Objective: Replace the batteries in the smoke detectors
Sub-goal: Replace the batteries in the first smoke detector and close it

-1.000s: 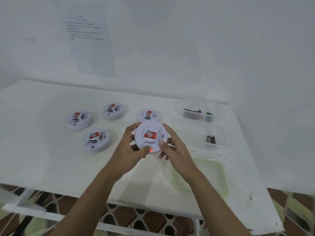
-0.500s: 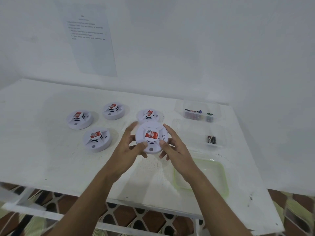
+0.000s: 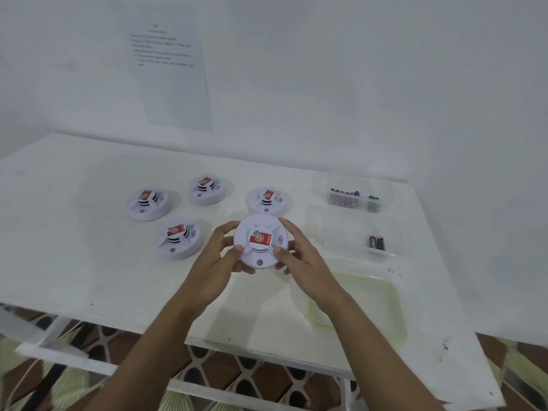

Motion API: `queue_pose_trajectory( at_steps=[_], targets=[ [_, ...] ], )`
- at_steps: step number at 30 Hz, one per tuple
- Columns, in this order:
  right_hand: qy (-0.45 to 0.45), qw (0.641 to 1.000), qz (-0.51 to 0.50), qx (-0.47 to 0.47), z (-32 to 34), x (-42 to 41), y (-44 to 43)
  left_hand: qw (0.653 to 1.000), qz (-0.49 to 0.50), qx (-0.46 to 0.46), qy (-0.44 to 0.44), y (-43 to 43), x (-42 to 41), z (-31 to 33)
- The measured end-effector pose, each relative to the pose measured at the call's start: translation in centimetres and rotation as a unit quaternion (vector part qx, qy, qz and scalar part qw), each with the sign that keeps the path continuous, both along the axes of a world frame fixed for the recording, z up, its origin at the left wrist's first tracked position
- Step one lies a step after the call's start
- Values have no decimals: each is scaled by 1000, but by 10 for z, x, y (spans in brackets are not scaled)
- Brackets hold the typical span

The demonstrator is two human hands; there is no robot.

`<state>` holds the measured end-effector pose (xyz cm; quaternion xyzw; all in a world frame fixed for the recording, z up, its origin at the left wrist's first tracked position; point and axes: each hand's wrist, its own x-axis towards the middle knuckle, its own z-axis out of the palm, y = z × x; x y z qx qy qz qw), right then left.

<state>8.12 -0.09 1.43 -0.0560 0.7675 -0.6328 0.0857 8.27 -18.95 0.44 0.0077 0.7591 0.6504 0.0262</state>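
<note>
I hold a round white smoke detector (image 3: 261, 246) with a red label above the table's middle. My left hand (image 3: 215, 262) grips its left rim, thumb on top. My right hand (image 3: 299, 256) grips its right rim, thumb pressed on the face. Several more white detectors lie on the table: one at the back left (image 3: 148, 203), one behind it (image 3: 206, 189), one in front (image 3: 179, 237) and one just beyond the held unit (image 3: 267, 200). A clear box of several batteries (image 3: 354, 200) sits back right. Two dark batteries (image 3: 376, 243) lie in a second clear box.
A pale green tray (image 3: 385, 304) lies at the front right, partly under my right forearm. The white table (image 3: 74, 232) meets a white wall with a printed sheet (image 3: 169, 69). The table's front edge runs just under my forearms, with patterned floor below.
The red light on the held detector's front has gone out. Both hands keep their grip and the detector has shifted only slightly.
</note>
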Motion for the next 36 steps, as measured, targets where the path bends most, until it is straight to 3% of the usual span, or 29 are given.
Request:
queue_pose_trajectory(
  at_steps=[36],
  targets=[
    [7,997,39,72,-6,-5,-11,999,16,-30,-13,-22,7,-8]
  ],
)
